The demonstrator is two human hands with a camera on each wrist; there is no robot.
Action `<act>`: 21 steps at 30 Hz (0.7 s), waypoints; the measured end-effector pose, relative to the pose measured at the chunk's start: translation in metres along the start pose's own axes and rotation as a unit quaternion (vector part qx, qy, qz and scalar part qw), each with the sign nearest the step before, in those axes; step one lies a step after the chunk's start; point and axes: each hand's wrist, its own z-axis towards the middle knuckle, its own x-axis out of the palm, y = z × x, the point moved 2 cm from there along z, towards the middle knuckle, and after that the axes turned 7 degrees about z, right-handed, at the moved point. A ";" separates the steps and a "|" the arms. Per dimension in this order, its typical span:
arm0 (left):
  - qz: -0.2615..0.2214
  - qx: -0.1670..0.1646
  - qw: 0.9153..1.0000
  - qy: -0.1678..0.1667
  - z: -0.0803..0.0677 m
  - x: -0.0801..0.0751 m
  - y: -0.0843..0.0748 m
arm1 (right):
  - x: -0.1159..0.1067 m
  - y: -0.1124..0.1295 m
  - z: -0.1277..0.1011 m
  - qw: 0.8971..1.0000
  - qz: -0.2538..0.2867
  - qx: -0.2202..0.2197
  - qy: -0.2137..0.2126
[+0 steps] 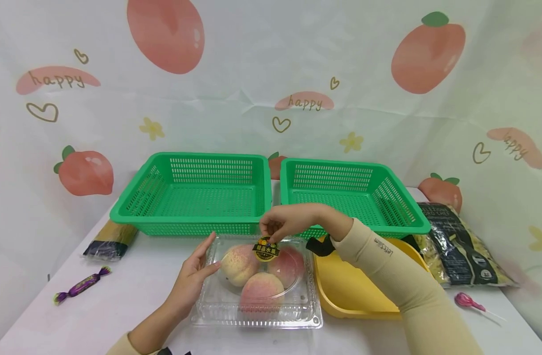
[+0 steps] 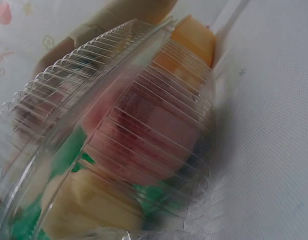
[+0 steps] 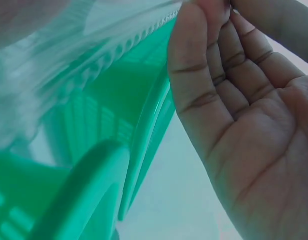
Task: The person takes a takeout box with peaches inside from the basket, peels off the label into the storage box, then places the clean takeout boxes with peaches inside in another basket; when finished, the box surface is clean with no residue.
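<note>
A clear plastic clamshell box [image 1: 293,315] holds three peaches [image 1: 262,292] and sits shut at the table's front middle. On its lid, near the far side, is a black and gold label [image 1: 265,252]. My right hand [image 1: 293,220] reaches over from the right and pinches the label's upper edge, thumb and forefinger tips together. In the right wrist view its palm [image 3: 264,145] shows with the fingers bent. Along the box's left side rests my left hand [image 1: 192,273], fingers straight and thumb on the lid's edge. The left wrist view shows a peach [image 2: 143,125] through the ribbed wall.
Two green baskets [image 1: 191,219] [image 1: 355,228] stand behind the box. A yellow basin [image 1: 359,286] is at its right, under my right forearm. Further right lie a black bag [image 1: 468,251] and a pink lollipop [image 1: 468,301]. A purple candy [image 1: 82,285] and a packet [image 1: 111,241] lie left.
</note>
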 end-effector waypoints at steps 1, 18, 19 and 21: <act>0.000 0.000 1.000 -0.001 0.000 0.000 0.000 | -0.001 -0.001 -0.003 1.000 0.000 0.001 -0.004; 0.008 -0.001 1.000 0.000 0.000 0.000 0.002 | -0.002 -0.034 -0.061 0.994 0.028 0.009 -0.102; 0.008 -0.002 1.000 0.000 0.000 0.000 0.002 | -0.001 -0.037 -0.065 0.994 0.032 0.009 -0.107; 0.008 -0.002 1.000 0.000 0.000 0.000 0.001 | 0.001 -0.042 -0.073 0.993 0.041 0.011 -0.113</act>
